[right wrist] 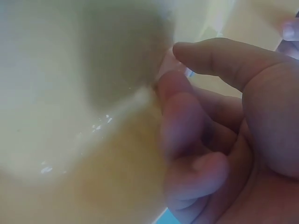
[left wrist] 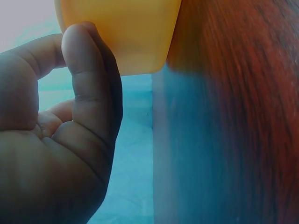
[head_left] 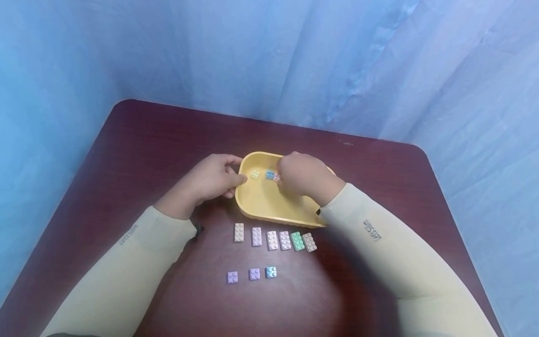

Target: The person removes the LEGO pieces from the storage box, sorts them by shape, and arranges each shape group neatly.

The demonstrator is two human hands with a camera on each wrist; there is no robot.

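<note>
Bricks lie in the yellow tray [head_left: 257, 206] on the table [head_left: 139, 140]. The right hand [head_left: 301, 175] pinches a pink brick [head_left: 276, 177]; it looks light, hard, best held by its sides. The left hand [head_left: 210, 180] grips the tray's rim.

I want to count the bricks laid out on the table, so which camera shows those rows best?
The head view: it shows both rows of bricks in front of the yellow tray, six in the far row and three in the near row. The left wrist view shows only the tray's outer wall, and the right wrist view only its blurred inside.
</note>
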